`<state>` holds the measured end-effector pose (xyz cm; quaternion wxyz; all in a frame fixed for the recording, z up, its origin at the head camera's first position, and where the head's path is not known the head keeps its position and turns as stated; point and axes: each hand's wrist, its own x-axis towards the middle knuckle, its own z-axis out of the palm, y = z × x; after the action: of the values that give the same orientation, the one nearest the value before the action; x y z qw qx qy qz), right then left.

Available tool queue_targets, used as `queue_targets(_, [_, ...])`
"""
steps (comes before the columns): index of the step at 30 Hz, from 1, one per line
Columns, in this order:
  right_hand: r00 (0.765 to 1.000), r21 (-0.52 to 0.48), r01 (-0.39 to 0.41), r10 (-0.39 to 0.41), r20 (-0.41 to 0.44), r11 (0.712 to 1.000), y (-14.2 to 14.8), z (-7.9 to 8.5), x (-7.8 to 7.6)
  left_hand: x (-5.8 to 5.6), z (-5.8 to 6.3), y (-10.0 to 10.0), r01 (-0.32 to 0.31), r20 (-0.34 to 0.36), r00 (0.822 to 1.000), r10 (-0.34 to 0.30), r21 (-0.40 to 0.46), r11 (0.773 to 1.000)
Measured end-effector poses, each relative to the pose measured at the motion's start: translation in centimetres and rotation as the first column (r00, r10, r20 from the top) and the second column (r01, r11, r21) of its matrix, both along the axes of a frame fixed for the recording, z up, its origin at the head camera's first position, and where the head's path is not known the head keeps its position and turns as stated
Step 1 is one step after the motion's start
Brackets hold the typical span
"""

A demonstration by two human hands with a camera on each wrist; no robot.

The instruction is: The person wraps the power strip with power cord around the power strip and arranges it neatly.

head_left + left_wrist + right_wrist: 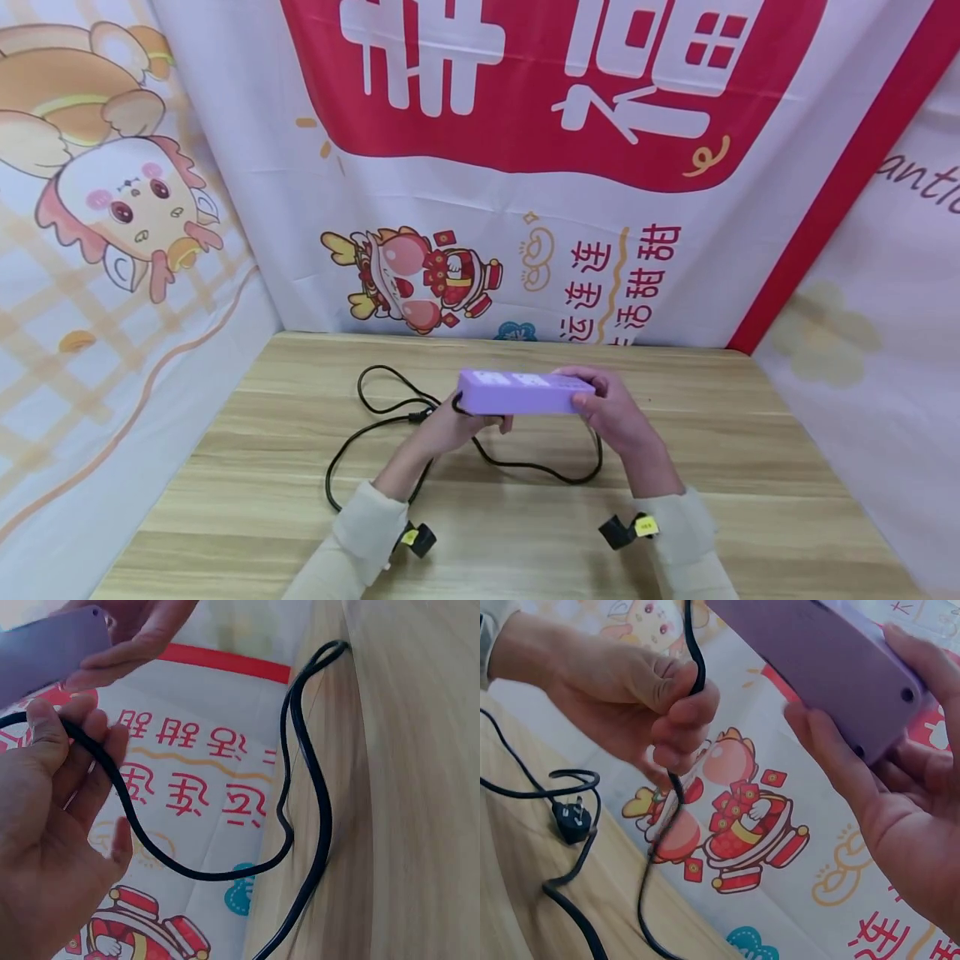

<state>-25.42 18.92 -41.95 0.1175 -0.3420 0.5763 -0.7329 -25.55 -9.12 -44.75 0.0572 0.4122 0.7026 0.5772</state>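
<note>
A purple power strip (525, 394) with white sockets on its upper face is held up over the table. My right hand (615, 412) grips its right end, thumb on the near side; in the right wrist view the fingers of the right hand (889, 765) wrap the purple casing (840, 671). The left hand (457, 425) is at the strip's other end, pinching the black cord (695, 645) between thumb and fingers, as the left wrist view also shows of the left hand (52, 802). From there the cord hangs down in loops, and its three-pin plug (572, 820) lies on the table.
The wooden table (712, 433) carries the loose loops of cord on its left and middle. A printed cloth (450, 192) with red lettering hangs along the back edge, and more cloth walls stand at both sides.
</note>
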Motion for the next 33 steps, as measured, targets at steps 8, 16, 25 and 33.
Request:
queue_targets(8, [0.990,0.231,0.023,0.011,-0.143,0.973,0.1,0.0,0.3,-0.7,0.7,-1.3,-0.330,-0.214,0.936,0.279,-0.262,0.907])
queue_targets(16, [0.975,0.442,0.141,-0.046,-0.219,0.886,-0.5,0.4,0.7,-0.7,1.4,-1.4,-0.503,-0.409,0.839,0.359,-0.327,0.800])
queue_targets(25, [0.945,0.579,0.291,-0.132,-0.301,0.761,-0.8,0.4,0.6,-0.5,1.6,-1.5,-0.610,-0.467,0.760,0.452,-0.273,0.744])
queue_targets(33, [0.889,0.584,0.453,-0.295,-0.349,0.674,-0.9,0.2,0.3,-0.2,2.3,-1.1,-0.621,-0.430,0.756,0.493,-0.235,0.748])
